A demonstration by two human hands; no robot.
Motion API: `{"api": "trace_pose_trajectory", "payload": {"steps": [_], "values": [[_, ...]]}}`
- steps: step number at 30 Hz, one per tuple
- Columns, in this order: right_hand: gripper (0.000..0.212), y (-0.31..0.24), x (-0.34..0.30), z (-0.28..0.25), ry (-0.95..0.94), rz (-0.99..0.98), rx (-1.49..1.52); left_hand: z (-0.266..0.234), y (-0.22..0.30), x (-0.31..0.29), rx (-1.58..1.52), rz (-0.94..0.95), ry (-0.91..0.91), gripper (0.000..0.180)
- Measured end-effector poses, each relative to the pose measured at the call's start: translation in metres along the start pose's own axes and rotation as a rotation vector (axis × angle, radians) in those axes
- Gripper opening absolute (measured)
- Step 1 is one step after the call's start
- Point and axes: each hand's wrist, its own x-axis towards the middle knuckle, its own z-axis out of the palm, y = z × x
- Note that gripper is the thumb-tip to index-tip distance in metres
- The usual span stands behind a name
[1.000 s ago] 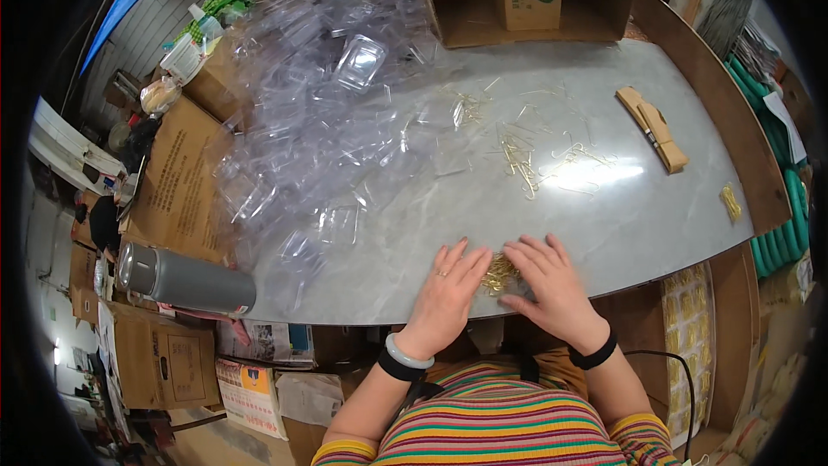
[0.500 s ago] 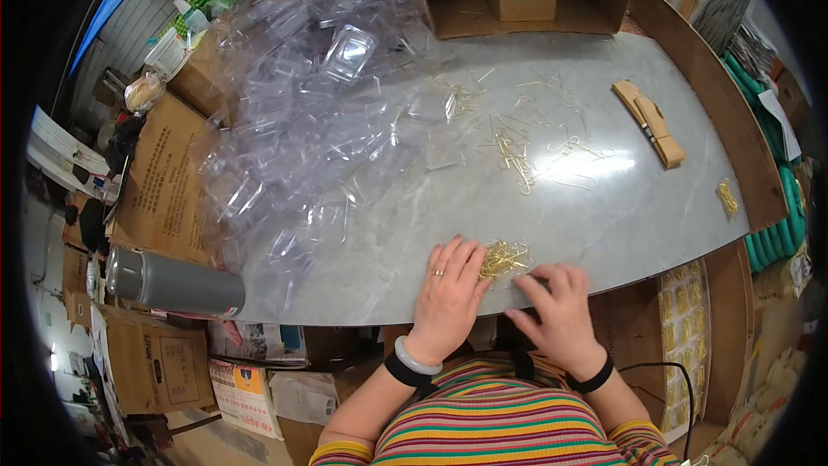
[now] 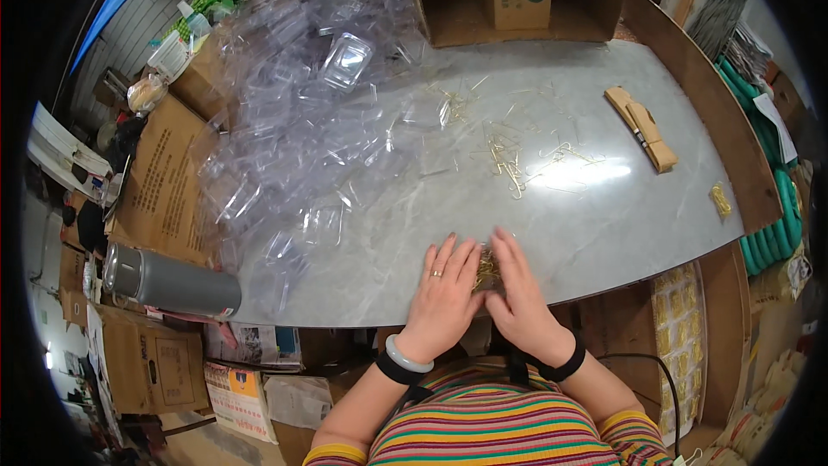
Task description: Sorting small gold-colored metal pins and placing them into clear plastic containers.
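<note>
A small heap of gold wire hooks (image 3: 486,270) lies close to the near edge of the grey table. My left hand (image 3: 440,298) rests flat at its left side, fingers stretched out. Against the heap's right side is my right hand (image 3: 521,306), its fingers also extended and slightly smeared by motion. Between them the two hands enclose the heap and hide part of it. Farther off, loose gold hooks (image 3: 502,160) are scattered over the middle of the table. A bound bundle of gold hooks (image 3: 720,200) sits at the right edge.
Clear plastic boxes (image 3: 319,112) are piled across the left half. A grey bottle (image 3: 177,282) lies at the near left. Folded brown card strips (image 3: 641,129) lie on the right. An open cardboard box (image 3: 431,13) stands at the back; trays of gold pieces (image 3: 679,336) sit below the edge.
My right hand has moved left and forward against the heap, its fingers straightening. The heap is now squeezed narrower between both hands. My left hand has barely moved.
</note>
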Motion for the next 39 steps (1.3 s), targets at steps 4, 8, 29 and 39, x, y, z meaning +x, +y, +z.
{"api": "trace_pose_trajectory", "payload": {"steps": [4,8,29,39], "values": [[0.073,-0.01,0.012,-0.02,0.0,0.011,0.024,0.001,-0.008,-0.006,-0.091,-0.001,0.036,0.058],[0.075,0.003,0.015,-0.036,-0.175,-0.031,-0.311,0.002,-0.007,-0.007,-0.126,0.0,0.093,0.057],[0.015,0.008,0.006,-0.016,0.11,-0.096,-0.277,0.001,-0.007,-0.009,-0.099,-0.013,0.085,0.064],[0.053,-0.007,0.024,-0.018,-0.196,-0.267,-0.423,-0.008,-0.017,-0.014,-0.519,-0.072,0.085,0.095]]}}
